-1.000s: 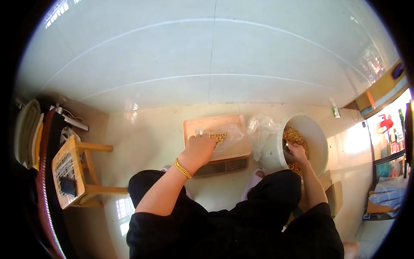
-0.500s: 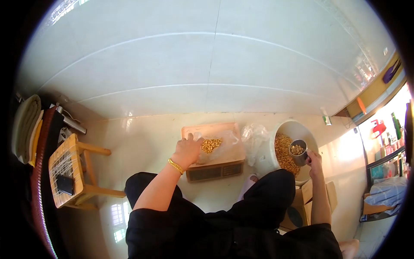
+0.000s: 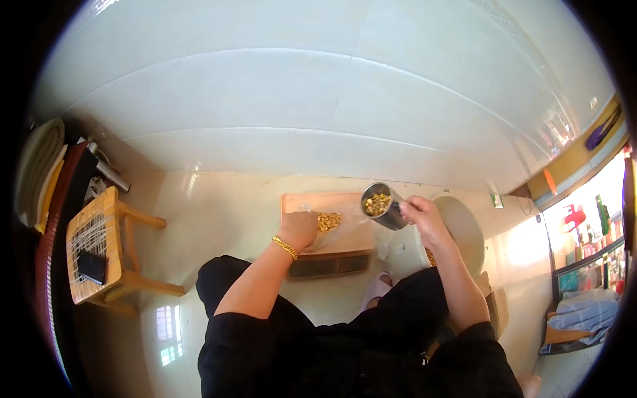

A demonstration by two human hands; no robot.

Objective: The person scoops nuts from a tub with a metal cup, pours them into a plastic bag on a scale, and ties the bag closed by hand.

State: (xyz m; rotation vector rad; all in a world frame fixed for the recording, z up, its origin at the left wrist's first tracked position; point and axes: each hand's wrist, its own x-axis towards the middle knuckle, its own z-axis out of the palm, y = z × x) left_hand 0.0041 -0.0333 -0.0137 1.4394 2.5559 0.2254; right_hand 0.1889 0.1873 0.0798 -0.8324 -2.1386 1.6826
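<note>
My right hand [image 3: 422, 215] is closed round the handle of a metal mug [image 3: 393, 215], which holds yellow-brown kernels and is tilted, its mouth to the upper left. The mug is above the right side of an orange-topped weighing scale [image 3: 332, 261] with a dark front panel. On the scale lies a clear plastic bag [image 3: 348, 233] with a heap of similar kernels [image 3: 329, 221] inside. My left hand [image 3: 298, 230], with a gold bracelet above it, has its fingers closed at the bag's left edge; the fingertips are partly hidden.
A large pale bucket [image 3: 464, 229] with kernels stands to the right, partly behind my right forearm. Cardboard [image 3: 494, 305] lies beside it. On the left, a wooden stool [image 3: 126, 265] bears a dark flat object [image 3: 91, 266]. A tiled wall [image 3: 265, 99] rises beyond the scale.
My right hand has lifted the mug of kernels out of the bucket and moved it left towards the bag. My left hand has shifted slightly down and right at the bag's edge.
</note>
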